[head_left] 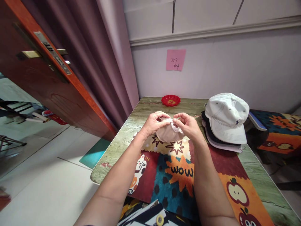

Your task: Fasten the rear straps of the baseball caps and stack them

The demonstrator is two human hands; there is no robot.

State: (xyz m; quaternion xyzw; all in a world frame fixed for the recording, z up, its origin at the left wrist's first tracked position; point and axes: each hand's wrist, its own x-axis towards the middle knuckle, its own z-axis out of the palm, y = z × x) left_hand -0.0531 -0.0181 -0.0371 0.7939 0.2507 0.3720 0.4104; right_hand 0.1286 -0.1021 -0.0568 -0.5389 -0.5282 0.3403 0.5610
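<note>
Between my two hands is a pale beige cap (168, 134), held over the upper part of a colourful patterned mat (162, 185). My left hand (155, 123) pinches the left end of a whitish strap or edge at the cap's top. At its right end, my right hand (187, 125) grips the same piece between thumb and fingers. The fingertips are close together but apart. Just what the strap's fastening looks like is too small to tell. To the right, a white cap (227, 116) sits on top of a stack of darker and pale caps.
A red scalloped dish (171, 100) stands at the back of the green wood-look table (113, 147). A pink note (176, 60) is on the wall. At left are a curtain and an open wooden door (54, 88). Another patterned mat lies at far right.
</note>
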